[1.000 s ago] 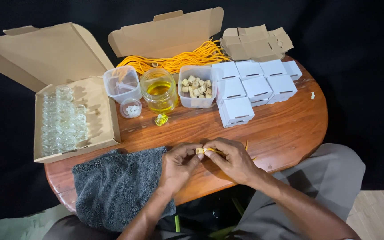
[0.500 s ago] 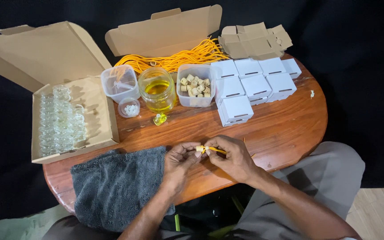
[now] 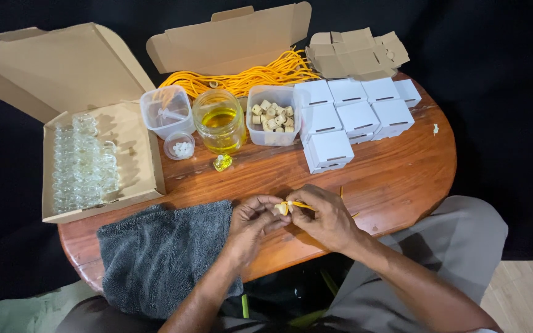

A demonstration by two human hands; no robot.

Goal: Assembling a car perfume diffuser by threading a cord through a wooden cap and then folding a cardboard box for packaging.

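My left hand and my right hand meet over the near edge of the wooden table. Together they pinch a tiny yellow-filled bottle with a yellow cord running from it under my right fingers. Another small filled bottle lies on the table in front of a glass jar of yellow liquid. A tub of corks stands next to the jar.
An open cardboard box of empty glass bottles sits left. Two small clear containers, a heap of yellow cords, several white boxes and flat cardboard blanks line the back. A grey towel lies near left.
My hands have stayed at the table's near edge, working the little bottle; the yellow cord now sticks out to the right between my fingers. The camera has shifted slightly.
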